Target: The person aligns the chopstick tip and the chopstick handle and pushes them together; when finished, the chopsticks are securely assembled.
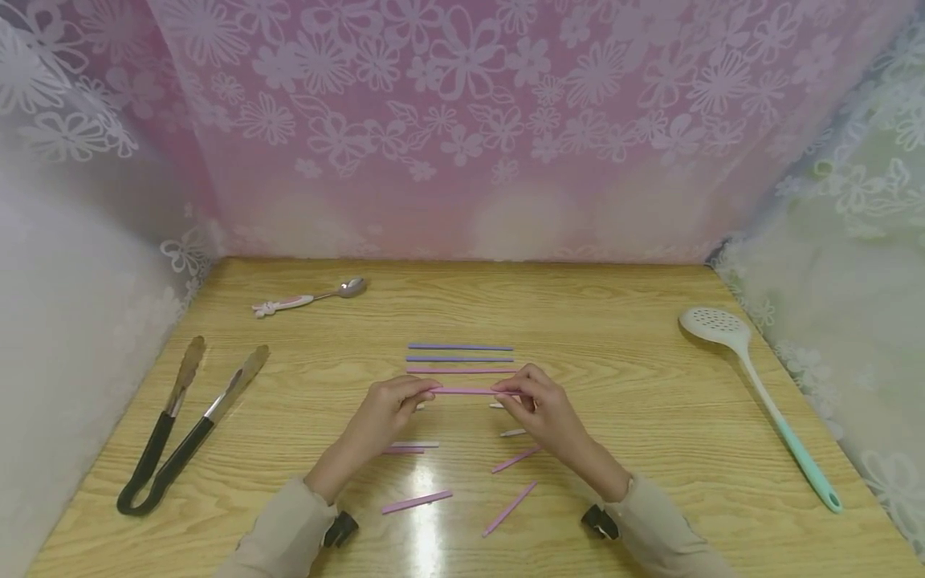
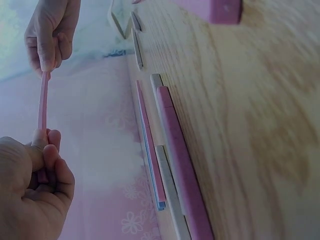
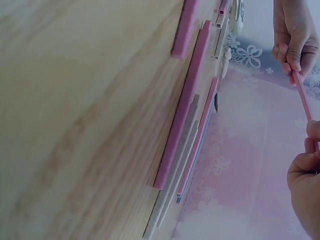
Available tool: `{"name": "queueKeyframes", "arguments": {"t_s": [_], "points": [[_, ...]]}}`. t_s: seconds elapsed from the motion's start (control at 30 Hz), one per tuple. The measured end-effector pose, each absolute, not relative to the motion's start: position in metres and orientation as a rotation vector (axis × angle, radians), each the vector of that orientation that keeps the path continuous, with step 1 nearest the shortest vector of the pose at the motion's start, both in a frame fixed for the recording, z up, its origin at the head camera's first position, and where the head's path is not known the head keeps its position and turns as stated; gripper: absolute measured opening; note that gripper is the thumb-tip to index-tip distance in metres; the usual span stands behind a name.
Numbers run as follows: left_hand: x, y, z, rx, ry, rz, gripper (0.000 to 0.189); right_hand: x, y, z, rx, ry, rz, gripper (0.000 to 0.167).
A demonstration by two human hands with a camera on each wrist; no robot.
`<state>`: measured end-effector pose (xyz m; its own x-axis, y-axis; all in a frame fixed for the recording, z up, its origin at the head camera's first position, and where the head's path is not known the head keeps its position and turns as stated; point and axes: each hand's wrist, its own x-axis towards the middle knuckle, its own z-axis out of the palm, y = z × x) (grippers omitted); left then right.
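Head view: pink stick [image 1: 465, 392], pinched.
Left hand [image 1: 388, 406]: fingers grip 9 o'clock end.
Right hand [image 1: 542, 403]: fingers grip 3 o'clock end.
Blue sticks [image 1: 461, 348]: 12 o'clock from hands.

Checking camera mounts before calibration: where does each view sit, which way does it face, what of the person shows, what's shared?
Head: on the head, facing forward and down at the wooden tabletop; left hand, right hand and sleeves show.
Left wrist: on the left wrist, image sideways, facing the floral backdrop; left hand near, right beyond.
Right wrist: on the right wrist, also sideways, same backdrop; right hand near, cut off by the frame, left beyond.
Shared: both wrist views show the held pink stick.
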<state>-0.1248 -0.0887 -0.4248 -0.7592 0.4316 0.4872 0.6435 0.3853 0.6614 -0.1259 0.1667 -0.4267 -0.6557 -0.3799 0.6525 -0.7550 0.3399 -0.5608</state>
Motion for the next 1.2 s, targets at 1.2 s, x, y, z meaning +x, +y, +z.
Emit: {"name": "queueKeyframes", "arguments": {"t_s": [1.2], "points": [[-0.146,-0.106,-0.441,-0.538,-2.842,-1.341,0.017,-0.153,0.183,-0.442,0.703,-2.743,1.220,0.008]]}}
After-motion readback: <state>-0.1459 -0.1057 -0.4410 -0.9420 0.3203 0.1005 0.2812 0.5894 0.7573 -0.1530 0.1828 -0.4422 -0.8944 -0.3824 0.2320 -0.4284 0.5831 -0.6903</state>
